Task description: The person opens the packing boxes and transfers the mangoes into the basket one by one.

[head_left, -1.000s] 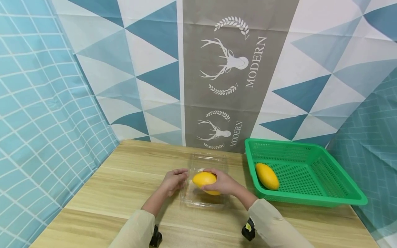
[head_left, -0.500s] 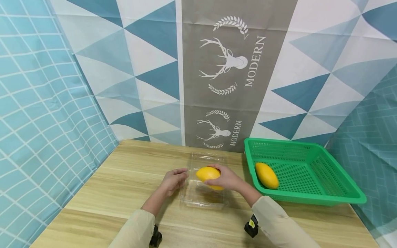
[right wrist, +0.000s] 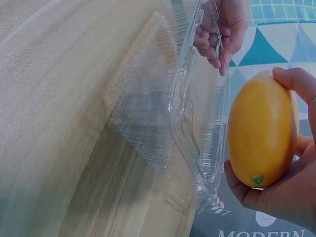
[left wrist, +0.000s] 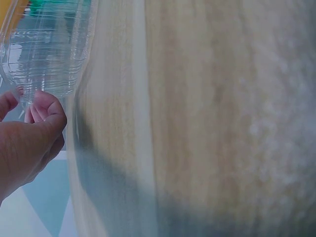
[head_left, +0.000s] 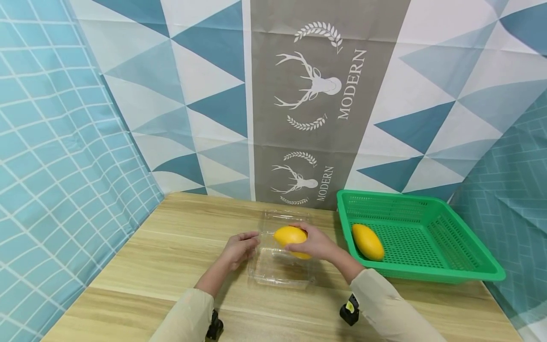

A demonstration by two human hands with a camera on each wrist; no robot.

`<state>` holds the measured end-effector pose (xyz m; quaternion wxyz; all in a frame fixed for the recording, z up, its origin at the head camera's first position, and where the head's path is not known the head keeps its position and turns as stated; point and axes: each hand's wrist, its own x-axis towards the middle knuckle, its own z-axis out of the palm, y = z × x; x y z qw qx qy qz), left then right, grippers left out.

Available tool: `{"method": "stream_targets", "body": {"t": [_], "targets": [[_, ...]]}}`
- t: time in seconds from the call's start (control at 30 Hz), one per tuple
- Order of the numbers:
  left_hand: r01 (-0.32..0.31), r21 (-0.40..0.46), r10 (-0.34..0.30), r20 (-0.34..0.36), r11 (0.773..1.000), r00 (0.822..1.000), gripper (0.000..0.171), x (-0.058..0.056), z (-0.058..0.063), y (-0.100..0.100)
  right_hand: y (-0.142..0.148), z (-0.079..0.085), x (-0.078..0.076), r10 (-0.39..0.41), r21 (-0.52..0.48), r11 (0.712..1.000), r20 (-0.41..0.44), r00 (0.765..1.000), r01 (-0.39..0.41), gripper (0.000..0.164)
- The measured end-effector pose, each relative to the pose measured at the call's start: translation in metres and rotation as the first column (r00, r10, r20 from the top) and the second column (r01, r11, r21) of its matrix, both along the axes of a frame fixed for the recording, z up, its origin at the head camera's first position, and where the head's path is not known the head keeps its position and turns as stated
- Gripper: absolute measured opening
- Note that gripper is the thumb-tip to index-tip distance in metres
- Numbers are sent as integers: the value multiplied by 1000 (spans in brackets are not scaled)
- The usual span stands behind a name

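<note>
In the head view my right hand point(head_left: 317, 243) grips a yellow mango point(head_left: 288, 235) above an open clear plastic clamshell box point(head_left: 278, 280). The right wrist view shows this mango point(right wrist: 261, 131) upright between thumb and fingers, a small green stem spot at its lower end, beside the box rim point(right wrist: 173, 106). At the box's left side, my left hand point(head_left: 240, 250) pinches the edge between thumb and fingers, as the left wrist view also shows with the hand point(left wrist: 34, 133) at the ribbed plastic point(left wrist: 47, 59). The box's lid part lies back toward the wall.
To the right stands a green perforated plastic basket point(head_left: 431, 274) with another yellow mango point(head_left: 368, 242) at its left end. Everything rests on a wood-grain table point(head_left: 171, 256). A patterned cloth backdrop point(head_left: 299, 95) rises behind the table's far edge.
My right hand has carried the mango slightly right and away from me, up from the box's lower part. The left hand has kept its place on the edge.
</note>
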<state>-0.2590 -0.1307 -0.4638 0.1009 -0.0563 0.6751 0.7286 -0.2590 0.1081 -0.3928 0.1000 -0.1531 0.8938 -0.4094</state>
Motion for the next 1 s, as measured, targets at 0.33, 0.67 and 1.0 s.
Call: {"method": "stream_targets", "body": {"t": [0.33, 0.67, 1.0], "targets": [[11, -14, -11, -3, 1000, 1000, 39, 2, 1, 0, 4, 4, 1, -68, -13, 998, -4, 998, 68, 66], [-3, -3, 3, -2, 1000, 1000, 37, -1, -2, 0, 8, 10, -1, -68, -24, 997, -40, 997, 67, 67], [15, -4, -15, -15, 1000, 1000, 38, -1, -3, -1, 14, 21, 1, -99, 1, 995, -55, 994, 100, 66]]}}
